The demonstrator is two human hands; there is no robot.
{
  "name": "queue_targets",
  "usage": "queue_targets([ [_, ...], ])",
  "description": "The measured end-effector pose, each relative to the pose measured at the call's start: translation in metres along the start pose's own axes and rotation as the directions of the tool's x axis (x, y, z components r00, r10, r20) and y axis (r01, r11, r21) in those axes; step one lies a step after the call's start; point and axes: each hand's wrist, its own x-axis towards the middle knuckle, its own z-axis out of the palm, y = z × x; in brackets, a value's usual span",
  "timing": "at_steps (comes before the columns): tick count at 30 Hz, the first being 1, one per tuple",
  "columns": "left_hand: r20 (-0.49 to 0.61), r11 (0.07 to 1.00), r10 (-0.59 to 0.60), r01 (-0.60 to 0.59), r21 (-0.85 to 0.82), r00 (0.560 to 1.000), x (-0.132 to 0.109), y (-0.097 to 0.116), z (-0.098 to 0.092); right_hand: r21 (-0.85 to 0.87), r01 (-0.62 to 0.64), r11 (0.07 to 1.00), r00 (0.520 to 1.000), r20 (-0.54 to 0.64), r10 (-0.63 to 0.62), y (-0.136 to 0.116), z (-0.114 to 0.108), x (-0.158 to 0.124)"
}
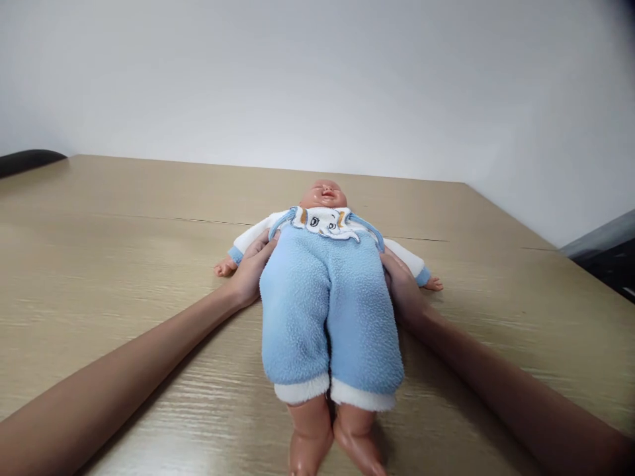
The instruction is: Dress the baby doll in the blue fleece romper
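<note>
At the far left edge a dark curved shape (27, 160), perhaps a chair back, shows above the pale wood-grain table (99, 277). The left hand (252, 268) comes in from the lower left, forearm low over the tabletop. It is pressed against the flank of a plastic baby doll in fluffy light-blue dungarees and a white long-sleeved top (327, 297), just below its outstretched arm, with the thumb by the blue shoulder strap.

The baby doll lies on its back mid-table, head away from the camera, bare feet nearest and arms spread. The right hand (403, 284) mirrors the left on the other flank, tucked under the other sleeve. Both hands clasp the torso between them. The fleece hides the fingertips, so I cannot tell whether they curl under the back. Past the table's right edge sits a dark flat object (608, 254).

The hold looks to be on thick, loose fleece rather than on the firm body. Any lift or pull could let the cloth slide, so that the dungarees ride up or a strap slips off the shoulder. The unsupported head could also tip back against the table. Uneven pressure from the two sides would probably twist the baby doll.
</note>
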Motion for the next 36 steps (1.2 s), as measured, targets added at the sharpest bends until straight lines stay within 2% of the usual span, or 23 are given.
queue_targets([
  [3, 0.015, 1.000, -0.003, 0.003, -0.020, 1.000, 0.000, 0.003, 0.000, 0.043, -0.045, 0.998, 0.999, -0.019, 0.046, -0.002, -0.001, -0.002],
  [8, -0.019, 0.995, 0.003, -0.005, -0.099, 1.000, -0.001, 0.004, 0.004, 0.124, -0.078, 0.989, 0.996, -0.034, 0.083, -0.003, 0.001, -0.003],
  [11, -0.001, 0.997, 0.013, -0.013, -0.081, 1.000, 0.000, 0.001, 0.002, 0.161, -0.097, 0.982, 0.994, -0.033, 0.104, -0.001, 0.001, -0.003],
  [16, 0.076, 0.987, 0.046, -0.057, 0.147, 0.996, 0.003, 0.002, -0.007, 0.149, -0.107, 0.983, 0.994, -0.022, 0.112, 0.003, -0.002, -0.002],
  [21, 0.131, 0.942, 0.029, -0.071, 0.327, 0.991, -0.001, 0.015, -0.012, 0.169, -0.130, 0.977, 0.990, -0.032, 0.137, -0.002, 0.001, -0.002],
  [27, 0.149, 0.818, 0.060, -0.134, 0.559, 0.987, -0.011, 0.023, -0.016, 0.222, -0.136, 0.966, 0.990, -0.003, 0.140, -0.001, 0.002, -0.001],
  [33, 0.155, 0.703, 0.105, -0.184, 0.687, 0.982, -0.004, 0.020, -0.025, 0.210, -0.106, 0.972, 0.994, 0.039, 0.099, 0.013, -0.005, 0.002],
  [36, 0.128, 0.753, 0.077, -0.141, 0.642, 0.989, -0.002, 0.018, -0.024, 0.209, -0.090, 0.974, 0.996, 0.040, 0.083, 0.017, -0.006, 0.005],
])
